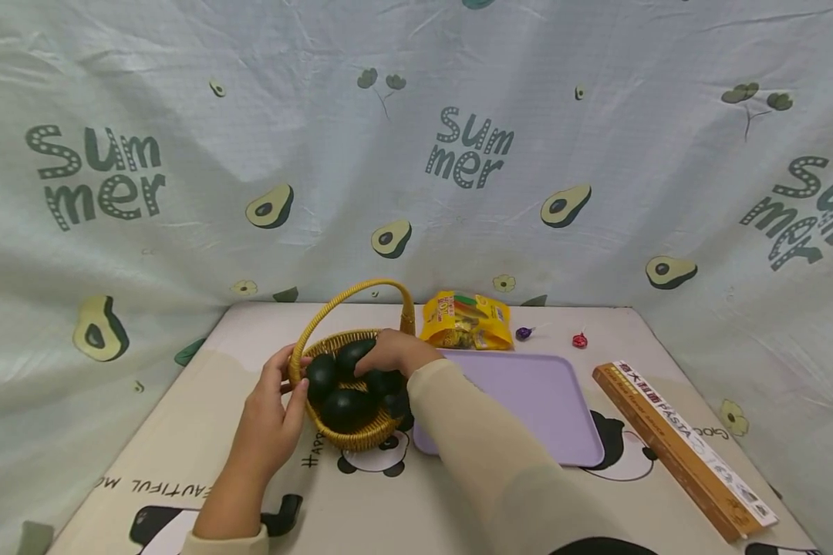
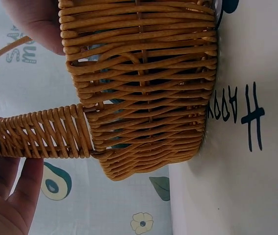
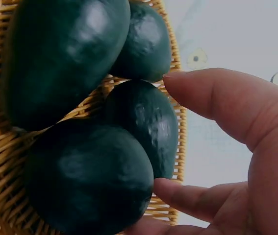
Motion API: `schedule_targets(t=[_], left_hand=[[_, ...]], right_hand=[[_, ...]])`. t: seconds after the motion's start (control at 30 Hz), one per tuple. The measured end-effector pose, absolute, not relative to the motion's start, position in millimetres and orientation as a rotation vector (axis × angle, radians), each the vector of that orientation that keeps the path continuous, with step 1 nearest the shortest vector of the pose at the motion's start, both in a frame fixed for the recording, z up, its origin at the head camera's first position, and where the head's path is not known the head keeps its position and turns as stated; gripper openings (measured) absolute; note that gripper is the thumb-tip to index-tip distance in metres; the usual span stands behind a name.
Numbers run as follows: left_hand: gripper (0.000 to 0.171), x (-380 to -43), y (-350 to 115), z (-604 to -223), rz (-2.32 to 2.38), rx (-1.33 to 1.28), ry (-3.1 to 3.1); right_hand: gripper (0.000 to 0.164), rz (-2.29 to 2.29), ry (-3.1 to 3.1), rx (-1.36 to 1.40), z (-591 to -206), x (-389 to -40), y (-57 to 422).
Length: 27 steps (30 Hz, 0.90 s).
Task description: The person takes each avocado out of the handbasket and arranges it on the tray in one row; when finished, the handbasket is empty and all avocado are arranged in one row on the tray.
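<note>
Dark fruits (image 1: 347, 410) fill the basket (image 1: 362, 442). The left hand (image 1: 272, 412) grips its handle (image 2: 38, 132); the right hand (image 1: 397, 353) reaches in, thumb and fingers parted, hold unclear.

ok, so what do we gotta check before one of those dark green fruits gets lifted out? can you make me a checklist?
1. Basket standing upright on the table: ok.
2. Left hand steadying the basket: ok, it holds on where the handle meets the side.
3. Right hand at the dark green fruits: ok, its fingertips reach in among them.
4. Firm grip on just one fruit: cannot tell, the fruits sit close together.
5. Whole purple tray in sight: not ok, the right sleeve covers part of it.
6. Pasta box out of the way: ok, it lies beyond the tray, far from the basket.
</note>
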<state>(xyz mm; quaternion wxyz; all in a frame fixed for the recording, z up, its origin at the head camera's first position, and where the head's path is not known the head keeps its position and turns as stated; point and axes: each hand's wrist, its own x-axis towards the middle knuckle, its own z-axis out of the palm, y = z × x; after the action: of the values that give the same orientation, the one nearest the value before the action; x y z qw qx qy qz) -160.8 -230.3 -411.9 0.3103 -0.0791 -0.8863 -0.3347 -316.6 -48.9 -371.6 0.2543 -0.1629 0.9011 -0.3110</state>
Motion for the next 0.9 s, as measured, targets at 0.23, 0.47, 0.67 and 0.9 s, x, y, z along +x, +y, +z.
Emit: schedule_targets(t=[0.23, 0.47, 0.67, 0.9], left_hand=[[0.057, -161.2, -230.0, -413.1, -0.909, -0.222, -2.322], [0.056, -160.2, -229.3, -411.2, -0.906, -0.212, -2.32], [0.056, -160.0, -229.5, -410.3, -0.906, -0.205, -2.326], [0.056, -160.7, -230.5, -409.8, -0.907, -0.208, -2.331]], right_hand=[[0.059, -0.716, 2.554, -0.444, -377.7, -316.0, -57.9], [0.053, -0.604, 2.609, -0.485, -382.1, -316.3, -64.0], [0.05, -0.621, 2.603, -0.46, -378.4, -315.9, -61.9], [0.016, -0.732, 2.575, -0.526, -372.7, -317.8, -55.7]])
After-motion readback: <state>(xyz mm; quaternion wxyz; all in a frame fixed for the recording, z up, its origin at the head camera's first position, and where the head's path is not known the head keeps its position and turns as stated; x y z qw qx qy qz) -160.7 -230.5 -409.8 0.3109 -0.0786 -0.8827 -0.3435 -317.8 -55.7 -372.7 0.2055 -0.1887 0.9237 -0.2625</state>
